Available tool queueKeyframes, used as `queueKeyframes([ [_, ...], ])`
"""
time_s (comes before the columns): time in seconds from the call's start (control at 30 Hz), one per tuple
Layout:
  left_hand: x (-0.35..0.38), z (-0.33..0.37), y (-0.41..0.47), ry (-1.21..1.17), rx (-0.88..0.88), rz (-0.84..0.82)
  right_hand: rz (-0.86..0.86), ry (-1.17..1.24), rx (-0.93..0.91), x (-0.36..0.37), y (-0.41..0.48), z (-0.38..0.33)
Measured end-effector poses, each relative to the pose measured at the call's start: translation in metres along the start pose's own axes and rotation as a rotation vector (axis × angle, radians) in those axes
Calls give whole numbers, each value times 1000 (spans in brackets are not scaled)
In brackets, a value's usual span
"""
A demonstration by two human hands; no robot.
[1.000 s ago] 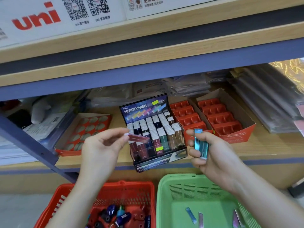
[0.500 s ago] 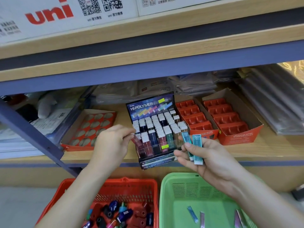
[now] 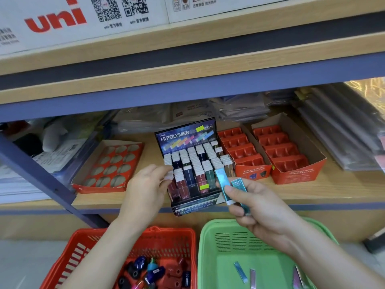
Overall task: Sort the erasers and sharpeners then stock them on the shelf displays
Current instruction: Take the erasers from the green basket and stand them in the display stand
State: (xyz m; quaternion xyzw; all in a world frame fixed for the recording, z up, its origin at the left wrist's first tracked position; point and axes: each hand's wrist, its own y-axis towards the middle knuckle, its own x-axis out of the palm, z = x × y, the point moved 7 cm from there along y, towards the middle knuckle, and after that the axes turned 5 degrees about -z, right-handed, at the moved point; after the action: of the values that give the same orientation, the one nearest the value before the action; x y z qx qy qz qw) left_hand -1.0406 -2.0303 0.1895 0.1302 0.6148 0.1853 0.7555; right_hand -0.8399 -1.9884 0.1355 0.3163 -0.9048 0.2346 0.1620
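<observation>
The left hand [image 3: 145, 188] covers most of what it works on. Its thumb and forefinger seem to pinch the pale top of a white-tipped eraser [image 3: 169, 176] standing in the front-left slot of the Hi-Polymer display box [image 3: 185, 136], with the eraser's body mostly behind the knuckles. The right hand [image 3: 260, 207] hovers just in front of the box's right corner. Its fingers are curled round two teal erasers [image 3: 222, 182] with the thumb across them, and their lower ends vanish into the palm. The box is packed with upright erasers, white ends up, and their print is too small to read.

Lower down, both baskets are cut off at the bottom of the view. The red basket [image 3: 170, 231] holds a heap of sharpeners [image 3: 154, 270] in blue, black and red. The green basket [image 3: 203, 247] has a few loose erasers [image 3: 240, 272] lying flat, and the right forearm hides its right side.

The box sits at the front edge of a wooden shelf [image 3: 312, 192] trimmed in blue. To its left lies an orange tray with oval holes [image 3: 100, 189], and to its right stand two orange sharpener cartons [image 3: 253, 171]. Clear-wrapped packs [image 3: 239, 109] pile up, blurred, at the back. A slanting blue steel brace [image 3: 41, 176] crosses the left side, and white uni-branded boxes [image 3: 56, 19] sit on the shelf above.
</observation>
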Motion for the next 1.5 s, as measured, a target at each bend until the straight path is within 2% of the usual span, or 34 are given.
queueKeyframes([
  [0.1,-18,21,-5,-261,-140,39,0,-39,-43,1,0,-2],
  [0.13,-16,31,-7,-427,-209,-14,10,-32,-53,0,1,-2],
  [0.2,2,56,-14,-754,-310,-222,21,-19,-80,0,1,-3],
  [0.23,12,66,-17,-844,-331,-295,20,-15,-95,1,1,-3],
  [0.27,18,71,-20,-904,-352,-324,20,-10,-106,2,1,-4],
  [0.37,23,70,-22,-998,-438,-256,37,-10,-111,-1,1,-4],
  [0.47,10,62,-12,-944,-397,-161,112,-25,-78,-7,1,-5],
  [0.63,-14,38,21,-617,-322,-23,225,108,-49,-25,0,-12],
  [0.8,-8,49,34,-406,-185,-39,210,96,-77,-26,-4,-20],
  [1.0,10,69,38,-186,91,-49,184,93,-122,-25,-6,-26],
  [1.13,30,73,40,-21,150,-87,188,30,-163,-29,-6,-29],
  [1.23,34,72,40,0,140,-44,228,15,-199,-36,-5,-30],
  [1.3,30,72,38,-93,88,-30,233,45,-223,-37,-4,-30],
  [1.33,27,70,36,-209,9,-39,227,66,-233,-38,-3,-30],
  [1.43,32,65,23,-793,-296,-160,208,95,-250,-37,-2,-30],
  [1.5,34,72,14,-1041,-399,-212,205,88,-250,-37,-2,-29],
])
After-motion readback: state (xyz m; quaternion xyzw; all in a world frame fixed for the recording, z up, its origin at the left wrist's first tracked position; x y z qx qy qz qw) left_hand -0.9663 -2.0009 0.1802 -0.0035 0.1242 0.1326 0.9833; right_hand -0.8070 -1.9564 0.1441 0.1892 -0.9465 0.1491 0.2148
